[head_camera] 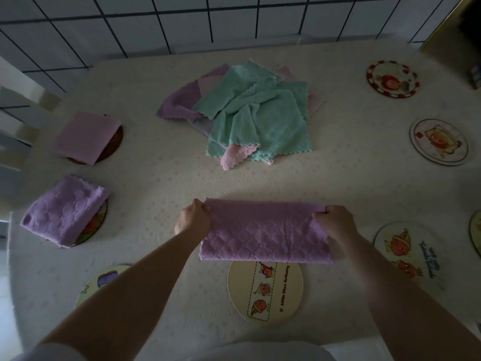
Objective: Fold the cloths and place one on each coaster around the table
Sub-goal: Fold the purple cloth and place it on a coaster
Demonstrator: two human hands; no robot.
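Observation:
A purple quilted cloth (263, 231), folded into a long band, hangs stretched between my hands above the table's near side. My left hand (193, 217) pinches its left end and my right hand (334, 221) pinches its right end. Just below it lies a bare round coaster (265, 293) with cartoon figures. A heap of unfolded green, purple and pink cloths (250, 113) sits in the middle of the table. At the left, a folded pink cloth (87, 136) and a folded purple cloth (65, 209) each lie on a coaster.
Bare coasters lie around the table: one at near left (104, 280) partly under my left forearm, one at near right (408, 254), and two at far right (440, 142) (391, 78). A white chair (18, 110) stands at the left. A tiled wall runs behind.

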